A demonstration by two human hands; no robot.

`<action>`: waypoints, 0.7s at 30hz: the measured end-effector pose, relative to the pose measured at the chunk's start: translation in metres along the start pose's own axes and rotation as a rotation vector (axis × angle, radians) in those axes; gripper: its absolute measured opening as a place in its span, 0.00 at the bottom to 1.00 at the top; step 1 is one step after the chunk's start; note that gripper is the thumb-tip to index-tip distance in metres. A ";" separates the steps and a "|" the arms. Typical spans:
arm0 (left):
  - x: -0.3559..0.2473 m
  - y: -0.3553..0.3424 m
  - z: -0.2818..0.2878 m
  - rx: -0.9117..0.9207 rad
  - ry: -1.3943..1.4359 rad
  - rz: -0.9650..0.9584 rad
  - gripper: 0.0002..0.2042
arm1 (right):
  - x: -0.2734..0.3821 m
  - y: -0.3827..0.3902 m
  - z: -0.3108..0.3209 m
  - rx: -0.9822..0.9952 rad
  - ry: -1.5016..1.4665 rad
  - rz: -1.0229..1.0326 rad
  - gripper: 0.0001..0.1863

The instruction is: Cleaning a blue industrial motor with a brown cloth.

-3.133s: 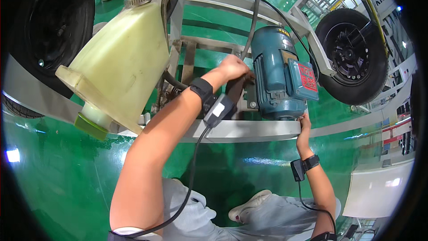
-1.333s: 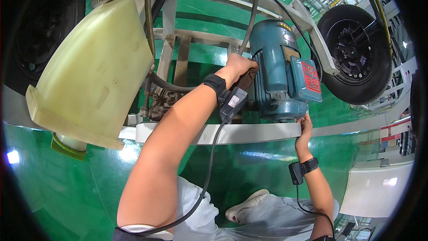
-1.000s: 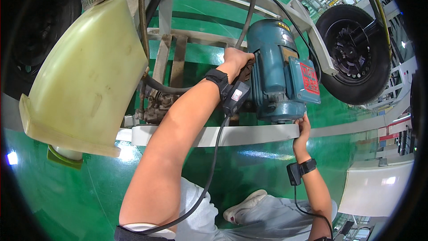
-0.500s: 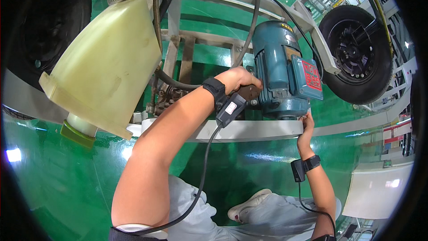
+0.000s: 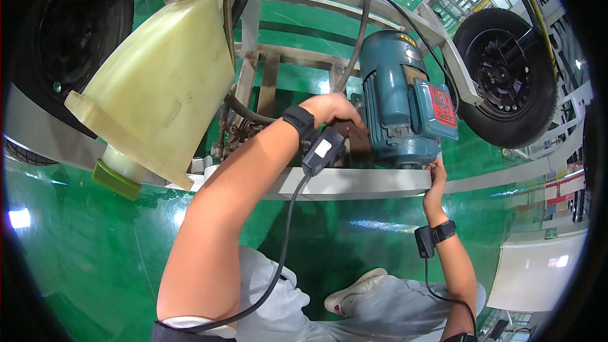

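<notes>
A blue-green electric motor point(image 5: 394, 98) stands on the light grey metal frame, with a terminal box point(image 5: 437, 111) on its right side. My left hand point(image 5: 334, 109) reaches over a brown metal block point(image 5: 351, 142) left of the motor. Its fingers curl downward, and their tips are hidden between block and motor. At the motor's lower right end is my right hand point(image 5: 434, 183), by the end of the grey front beam point(image 5: 361, 183). Those fingers are bent and closed against the motor's base; what they grip is too small to tell.
A pale yellow plastic tank point(image 5: 155, 82) with a green cap point(image 5: 117, 179) hangs at the left. Black wheels flank the frame, the right one point(image 5: 503, 79) in full view. Dark hoses point(image 5: 362, 25) cross above the motor. A white panel point(image 5: 535, 272) stands at the lower right.
My left hand has shifted slightly left, its fingers now bent further down over the brown block. The view has moved a little; my right hand keeps its place.
</notes>
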State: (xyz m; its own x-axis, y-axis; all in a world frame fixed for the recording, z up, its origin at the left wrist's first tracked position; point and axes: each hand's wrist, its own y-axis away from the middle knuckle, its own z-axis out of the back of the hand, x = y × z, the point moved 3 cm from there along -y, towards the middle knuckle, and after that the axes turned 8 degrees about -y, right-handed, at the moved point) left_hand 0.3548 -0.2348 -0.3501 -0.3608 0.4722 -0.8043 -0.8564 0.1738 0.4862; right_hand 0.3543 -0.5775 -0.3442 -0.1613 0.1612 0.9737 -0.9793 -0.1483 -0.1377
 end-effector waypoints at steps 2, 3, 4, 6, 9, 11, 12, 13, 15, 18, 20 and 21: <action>-0.001 0.011 0.009 -0.058 0.319 0.036 0.23 | 0.003 0.003 -0.003 -0.031 -0.010 0.005 0.12; 0.001 0.011 0.010 -0.225 0.481 0.029 0.17 | 0.002 0.003 -0.003 -0.025 -0.011 0.005 0.12; 0.005 0.003 0.005 -0.234 0.485 0.034 0.17 | 0.000 0.001 -0.003 -0.033 -0.041 0.011 0.12; 0.009 -0.016 -0.001 -0.502 0.547 -0.021 0.12 | -0.001 0.001 -0.005 -0.033 -0.074 0.014 0.12; 0.001 -0.032 -0.005 -0.784 0.470 -0.108 0.07 | 0.001 0.001 -0.005 -0.012 -0.034 0.017 0.11; 0.000 -0.035 -0.005 -0.772 0.735 -0.141 0.05 | -0.004 -0.001 -0.004 -0.008 -0.034 0.025 0.11; 0.000 -0.040 -0.005 -0.724 0.900 -0.183 0.04 | -0.007 -0.001 -0.001 -0.015 -0.025 0.031 0.11; -0.002 -0.041 -0.005 -0.719 0.904 -0.185 0.04 | -0.012 -0.002 0.008 0.062 -0.050 0.020 0.14; -0.004 -0.042 -0.006 -0.677 0.854 -0.167 0.04 | -0.022 -0.004 0.017 0.037 0.008 0.048 0.15; -0.004 -0.045 -0.006 -0.634 0.901 -0.192 0.06 | -0.022 -0.004 0.019 0.020 -0.021 0.022 0.15; -0.001 -0.050 -0.005 -0.627 0.908 -0.180 0.05 | -0.023 -0.004 0.017 0.026 -0.106 -0.029 0.15; 0.002 -0.056 -0.004 -0.622 0.918 -0.173 0.05 | -0.022 -0.004 0.017 0.064 -0.123 -0.042 0.15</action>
State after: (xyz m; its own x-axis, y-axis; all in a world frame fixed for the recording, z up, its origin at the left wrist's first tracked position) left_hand 0.4007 -0.2468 -0.3802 -0.1347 -0.3766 -0.9165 -0.8644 -0.4075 0.2945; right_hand 0.3637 -0.5966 -0.3625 -0.0998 0.0479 0.9939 -0.9744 -0.2069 -0.0879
